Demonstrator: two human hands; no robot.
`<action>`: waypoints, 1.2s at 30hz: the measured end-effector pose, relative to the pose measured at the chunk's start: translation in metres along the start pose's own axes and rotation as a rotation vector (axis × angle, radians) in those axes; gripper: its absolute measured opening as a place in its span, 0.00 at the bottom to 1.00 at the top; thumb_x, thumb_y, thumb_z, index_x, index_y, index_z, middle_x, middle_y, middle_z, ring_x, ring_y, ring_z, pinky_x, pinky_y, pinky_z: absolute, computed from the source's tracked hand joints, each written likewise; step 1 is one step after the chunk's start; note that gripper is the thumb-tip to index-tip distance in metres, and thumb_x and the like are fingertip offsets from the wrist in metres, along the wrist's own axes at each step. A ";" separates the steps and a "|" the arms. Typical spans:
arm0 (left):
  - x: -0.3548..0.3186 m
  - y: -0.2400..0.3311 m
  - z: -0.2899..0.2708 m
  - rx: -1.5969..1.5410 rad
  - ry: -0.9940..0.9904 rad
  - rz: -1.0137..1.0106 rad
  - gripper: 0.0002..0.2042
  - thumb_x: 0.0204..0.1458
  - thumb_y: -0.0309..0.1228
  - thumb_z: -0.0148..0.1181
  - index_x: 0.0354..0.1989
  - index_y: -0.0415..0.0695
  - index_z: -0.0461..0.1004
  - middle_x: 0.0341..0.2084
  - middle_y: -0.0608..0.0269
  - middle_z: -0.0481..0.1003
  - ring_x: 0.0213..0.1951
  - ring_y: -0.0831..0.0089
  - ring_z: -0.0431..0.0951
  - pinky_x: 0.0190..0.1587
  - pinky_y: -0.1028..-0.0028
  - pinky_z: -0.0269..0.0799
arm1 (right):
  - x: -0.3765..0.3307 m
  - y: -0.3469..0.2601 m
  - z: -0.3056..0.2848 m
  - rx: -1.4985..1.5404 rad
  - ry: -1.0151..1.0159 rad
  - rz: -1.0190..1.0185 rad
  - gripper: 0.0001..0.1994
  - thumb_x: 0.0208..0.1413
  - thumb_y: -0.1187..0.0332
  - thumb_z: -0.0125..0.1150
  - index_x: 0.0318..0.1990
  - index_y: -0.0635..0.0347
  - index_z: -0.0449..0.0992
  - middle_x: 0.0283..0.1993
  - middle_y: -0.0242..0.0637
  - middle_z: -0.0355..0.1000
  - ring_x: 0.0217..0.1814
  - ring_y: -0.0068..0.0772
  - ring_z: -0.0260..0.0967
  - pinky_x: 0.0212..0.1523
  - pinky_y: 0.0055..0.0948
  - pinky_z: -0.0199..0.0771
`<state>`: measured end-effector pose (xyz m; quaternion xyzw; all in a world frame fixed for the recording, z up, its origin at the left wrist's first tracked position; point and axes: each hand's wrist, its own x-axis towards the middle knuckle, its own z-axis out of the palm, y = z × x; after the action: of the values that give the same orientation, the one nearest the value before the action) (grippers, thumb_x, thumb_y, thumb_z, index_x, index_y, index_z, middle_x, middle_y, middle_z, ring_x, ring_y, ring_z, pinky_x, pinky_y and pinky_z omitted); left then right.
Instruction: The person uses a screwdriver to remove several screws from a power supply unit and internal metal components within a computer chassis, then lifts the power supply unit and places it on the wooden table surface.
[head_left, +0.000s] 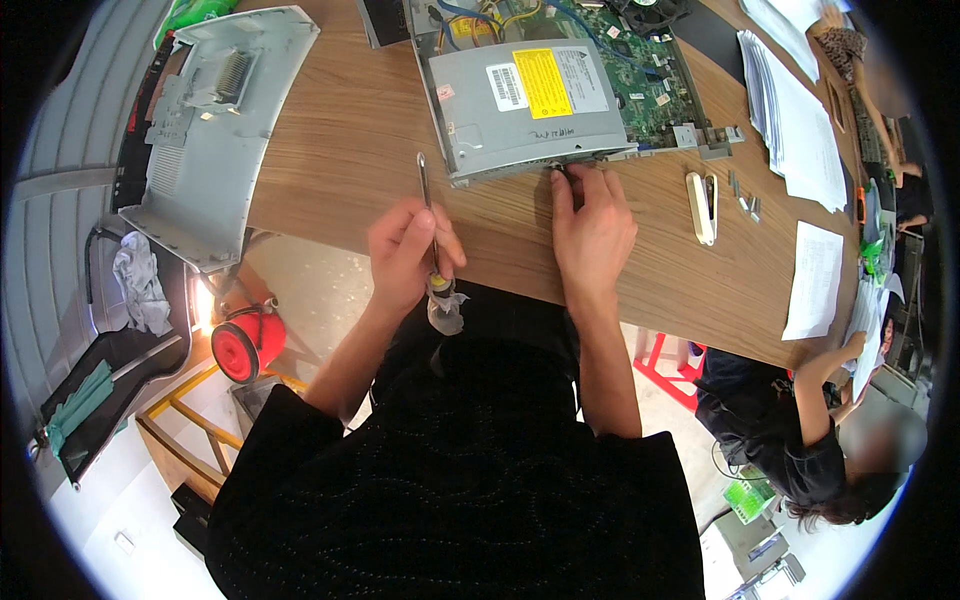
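My left hand is closed around a slim metal-shafted tool, screwdriver-like, its rounded tip pointing up and its lower end yellow and wrapped in clear plastic. In front of me lies an opened electronic device with a grey metal drive box bearing white and yellow labels. Beside and behind that box are a green circuit board and coloured cables. At the box's near edge, my right hand has thumb and fingers drawn together on a small dark part, which they mostly hide.
A pale casing panel lies at the left. Right of my hand are a white stapler and small metal pieces. Paper stacks and a loose sheet lie farther right, near a seated person. A red reel stands below, left.
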<state>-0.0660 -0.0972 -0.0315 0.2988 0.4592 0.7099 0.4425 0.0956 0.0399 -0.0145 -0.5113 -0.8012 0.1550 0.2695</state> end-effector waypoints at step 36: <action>-0.059 0.030 -0.060 -0.084 -0.071 0.200 0.14 0.69 0.35 0.50 0.32 0.39 0.73 0.17 0.61 0.78 0.14 0.80 0.72 0.18 0.79 0.63 | 0.158 -0.249 0.169 -0.061 -0.457 -0.916 0.08 0.55 0.65 0.62 0.36 0.60 0.82 0.37 0.49 0.79 0.41 0.57 0.78 0.45 0.49 0.78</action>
<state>-0.1012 -0.1791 -0.0292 0.3491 0.3809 0.7583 0.3976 -0.2393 0.0805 0.0227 -0.0683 -0.9857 0.1053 0.1127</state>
